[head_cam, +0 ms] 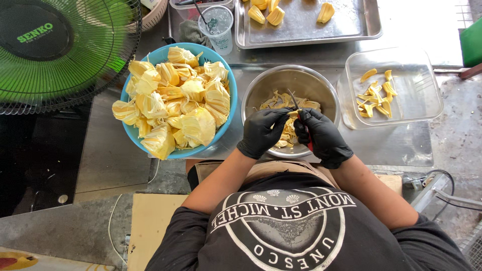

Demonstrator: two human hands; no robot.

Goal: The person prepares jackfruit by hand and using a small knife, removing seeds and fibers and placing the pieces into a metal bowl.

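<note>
- Head view, the hands: the left hand (262, 131), in a black glove, is curled with its fingers pinching a small yellow piece of jackfruit (292, 115) over the round stainless-steel bowl (261, 88). The right hand (323, 138), also black-gloved, is closed round the red handle of a small knife with a dark slim blade (293, 98); the blade points up and away from the body, its tip above the bowl's contents.
- Head view, the bowl: pale yellow strips and trimmings (279, 102) lie in the steel bowl under both hands, touching one another.
- Head view, to the left: a round blue plastic basin (232, 103) stands just beside the steel bowl, heaped with large yellow jackfruit pods still wrapped in pale fibres (175, 100). Beyond it is a green wire-guarded fan (60, 50).
- Head view, to the right: a clear square plastic container (432, 100) holds a few clean yellow slivers (374, 93). A flat steel tray (351, 30) at the top carries some whole peeled yellow pods (275, 15); a clear plastic cup with a straw (219, 27) stands near it.
- Step in hand, as I judge it: trimming or slitting one pod, held at the bowl's near side.
- The next move seems to call for a short, controlled cut close to the pinching fingertips, with the blade kept angled away from the left glove.
</note>
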